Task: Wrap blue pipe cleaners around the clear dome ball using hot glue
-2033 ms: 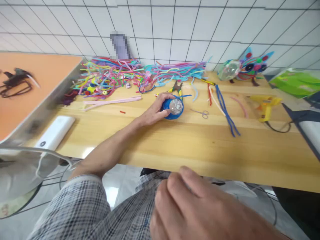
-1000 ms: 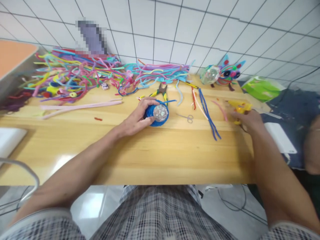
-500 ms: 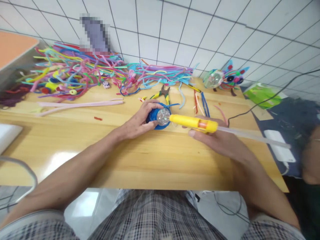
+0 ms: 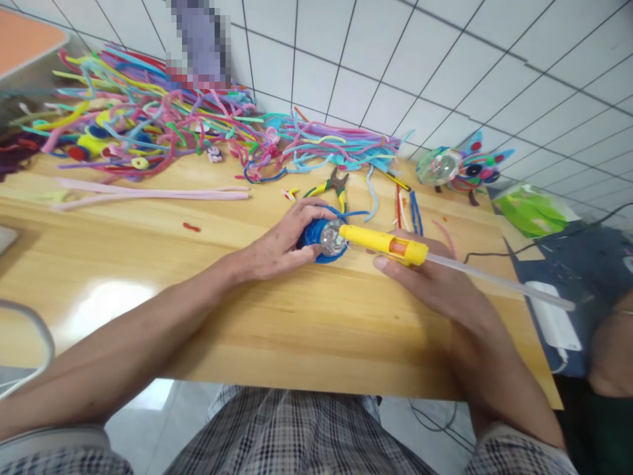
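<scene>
My left hand [image 4: 291, 243] is closed around the side of a round piece wrapped in blue pipe cleaner [image 4: 312, 231], which has a clear, shiny rounded top [image 4: 333, 239]. In my right hand [image 4: 420, 269] is a yellow glue gun [image 4: 378, 243], a long translucent glue stick [image 4: 499, 280] poking out of its back end. The gun's nozzle points left at the clear top; whether it touches cannot be made out. Just behind the blue piece lie pliers [image 4: 337, 185] with yellow-green handles. Short red, white and blue pipe cleaners [image 4: 415, 212] rest beyond the gun.
Piles of coloured pipe cleaners [image 4: 163, 119] spread along the tiled wall. A finished-looking pipe-cleaner animal [image 4: 477, 168] with a clear body stands at the back right. A black cable [image 4: 494, 254] and a white adapter [image 4: 554, 316] lie at the right, near another person's arm [image 4: 613, 349].
The camera view has shifted and tilted slightly. Both hands keep their holds, and the glue gun's nozzle stays at the clear top of the blue piece.
</scene>
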### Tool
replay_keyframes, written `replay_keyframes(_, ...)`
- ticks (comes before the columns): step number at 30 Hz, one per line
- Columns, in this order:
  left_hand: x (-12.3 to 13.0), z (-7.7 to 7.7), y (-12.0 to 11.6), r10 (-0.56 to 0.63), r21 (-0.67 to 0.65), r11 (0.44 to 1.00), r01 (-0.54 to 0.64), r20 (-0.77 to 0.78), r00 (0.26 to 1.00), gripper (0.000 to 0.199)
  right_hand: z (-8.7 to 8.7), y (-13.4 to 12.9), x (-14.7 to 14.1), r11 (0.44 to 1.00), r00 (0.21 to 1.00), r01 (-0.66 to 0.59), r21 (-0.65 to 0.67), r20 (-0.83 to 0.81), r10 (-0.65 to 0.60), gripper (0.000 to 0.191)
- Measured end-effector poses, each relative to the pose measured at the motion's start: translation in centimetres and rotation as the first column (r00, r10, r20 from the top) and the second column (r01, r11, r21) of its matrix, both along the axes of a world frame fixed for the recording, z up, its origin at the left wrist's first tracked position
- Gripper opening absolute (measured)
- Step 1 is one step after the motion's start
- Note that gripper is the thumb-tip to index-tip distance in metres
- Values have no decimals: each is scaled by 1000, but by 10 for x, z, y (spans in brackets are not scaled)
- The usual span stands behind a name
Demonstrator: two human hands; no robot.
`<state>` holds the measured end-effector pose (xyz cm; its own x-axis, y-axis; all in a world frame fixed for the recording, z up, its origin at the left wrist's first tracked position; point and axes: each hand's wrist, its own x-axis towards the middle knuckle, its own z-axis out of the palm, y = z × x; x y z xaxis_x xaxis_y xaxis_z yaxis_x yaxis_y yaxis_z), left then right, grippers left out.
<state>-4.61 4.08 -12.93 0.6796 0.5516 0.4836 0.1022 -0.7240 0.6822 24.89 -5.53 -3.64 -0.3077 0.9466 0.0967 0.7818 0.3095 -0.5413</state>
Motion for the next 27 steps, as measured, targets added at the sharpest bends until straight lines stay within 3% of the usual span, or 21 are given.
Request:
replay_keyframes(8,1,2,-1,-6,13,1000,6,-6,1000,48,0,1,-5,998,999,-16,-61,-39,14,25)
replay_keyframes(27,0,-2,-1,10,3,1000,-10,-15,1000,49,-3,0,-5,999,998,-38,9,-54,39,33)
